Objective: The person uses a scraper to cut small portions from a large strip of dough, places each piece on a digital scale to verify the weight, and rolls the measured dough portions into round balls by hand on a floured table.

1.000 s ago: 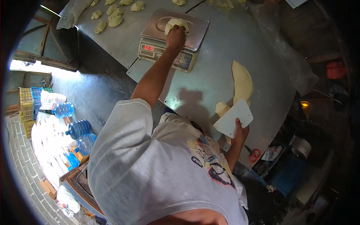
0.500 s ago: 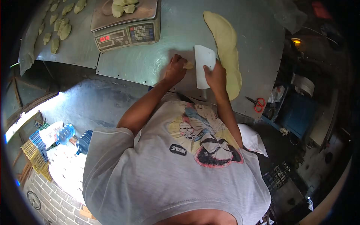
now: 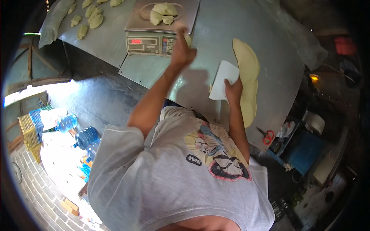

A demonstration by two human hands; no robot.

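My left hand (image 3: pixel 182 51) is raised by the front right corner of the digital scale (image 3: pixel 143 45). Its fingers are closed on a small piece of pale dough (image 3: pixel 188 40), mostly hidden behind the hand; the fingertips are blurred. Several dough lumps (image 3: pixel 163 14) lie on the scale's metal pan, above the lit red display. In my right hand (image 3: pixel 234 91) is a flat white dough scraper (image 3: pixel 224 79), gripped at its right side. The scraper is beside a long strip of dough (image 3: pixel 248 71) on the metal table. A sliver of dough (image 3: pixel 211 88) shows at the scraper's left edge.
Several dough pieces (image 3: pixel 94 18) lie on the table at the far left, near a clear plastic sheet (image 3: pixel 54 24). Red-handled scissors (image 3: pixel 268 136) rest at the table's right front corner. Water jugs (image 3: pixel 85 137) and plastic crates (image 3: pixel 29 127) stand at the left.
My left hand has moved up and away from the scraper to the scale, carrying the dough piece. My right hand keeps the scraper, now tilted. The whole view has shifted.
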